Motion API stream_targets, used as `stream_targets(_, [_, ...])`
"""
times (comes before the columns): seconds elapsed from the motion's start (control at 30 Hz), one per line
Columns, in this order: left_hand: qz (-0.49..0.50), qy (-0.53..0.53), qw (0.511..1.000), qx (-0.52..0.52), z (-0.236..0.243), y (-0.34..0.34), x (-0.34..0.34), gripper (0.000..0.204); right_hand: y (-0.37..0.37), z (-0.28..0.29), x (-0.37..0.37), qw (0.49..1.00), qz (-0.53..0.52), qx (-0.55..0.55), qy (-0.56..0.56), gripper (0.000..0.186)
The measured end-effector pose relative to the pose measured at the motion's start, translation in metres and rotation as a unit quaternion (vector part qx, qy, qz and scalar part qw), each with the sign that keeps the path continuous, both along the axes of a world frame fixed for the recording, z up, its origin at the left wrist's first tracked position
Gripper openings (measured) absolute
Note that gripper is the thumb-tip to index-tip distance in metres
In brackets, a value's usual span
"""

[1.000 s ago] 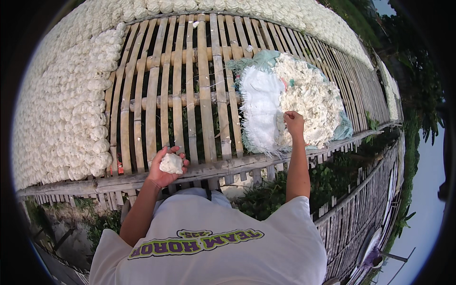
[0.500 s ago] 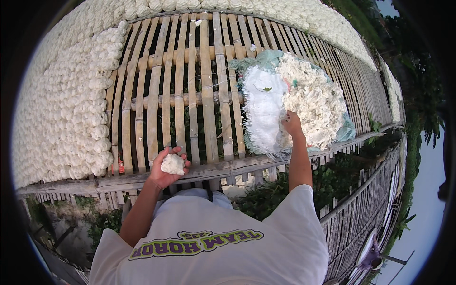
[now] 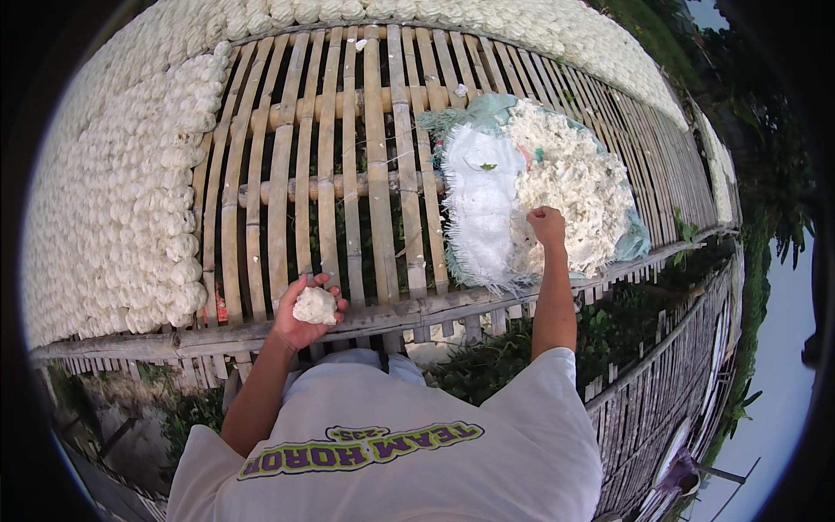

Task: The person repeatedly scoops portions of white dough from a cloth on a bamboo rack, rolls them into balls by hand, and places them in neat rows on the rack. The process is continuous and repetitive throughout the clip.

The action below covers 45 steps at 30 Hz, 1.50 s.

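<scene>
My left hand [image 3: 303, 313] cups a small white lump [image 3: 315, 305] over the near edge of a bamboo slat rack [image 3: 365, 174]. My right hand [image 3: 546, 224] is closed in a heap of loose white material [image 3: 570, 183] that lies on a white and green woven sack [image 3: 477, 200] spread on the rack's right side. Whether the fingers grip some of the heap is hidden. Rows of small white lumps [image 3: 130, 200] cover the rack's left side and far edge.
Bare bamboo slats with gaps lie between the rows of lumps and the sack. A second bamboo rack [image 3: 670, 374] runs lower right. Green plants [image 3: 487, 365] grow below the rack's near edge. My white shirt fills the lower middle.
My right hand has dropped from the heap's middle to its near edge. My left hand has stayed in place with the lump.
</scene>
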<state>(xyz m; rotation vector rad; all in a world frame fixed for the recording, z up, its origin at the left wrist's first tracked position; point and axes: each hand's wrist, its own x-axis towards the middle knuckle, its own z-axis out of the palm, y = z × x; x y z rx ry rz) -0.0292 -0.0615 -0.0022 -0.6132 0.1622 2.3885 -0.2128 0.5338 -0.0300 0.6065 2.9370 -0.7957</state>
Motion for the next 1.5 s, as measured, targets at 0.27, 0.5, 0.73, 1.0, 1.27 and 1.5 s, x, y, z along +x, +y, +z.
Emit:
stream_targets(0.27, [-0.002,0.002,1.000,-0.017,0.001,0.001,0.001,0.040,-0.015,-0.016,-0.001,0.974,0.210,0.083,-0.021,0.057])
stream_targets(0.5, [-0.003,0.006,1.000,-0.026,0.002,0.001,0.001,0.041,-0.031,0.008,0.021,0.948,0.268,0.133,-0.111,0.062])
stream_targets(0.73, [-0.006,0.000,1.000,-0.016,0.001,0.001,0.000,0.040,-0.011,0.012,0.033,0.964,0.237,0.074,-0.100,0.053])
stream_targets(1.0, [-0.007,-0.005,1.000,-0.015,0.001,0.001,-0.001,0.039,0.009,0.005,0.036,0.987,0.142,0.001,-0.076,0.053])
stream_targets(1.27, [0.001,-0.003,1.000,-0.020,-0.001,0.001,0.001,0.038,-0.010,0.006,0.050,0.991,0.112,0.037,-0.057,0.074])
stream_targets(1.5, [-0.011,0.009,1.000,-0.027,-0.002,0.001,0.001,0.040,-0.015,0.003,0.068,0.983,0.115,0.126,-0.063,0.076])
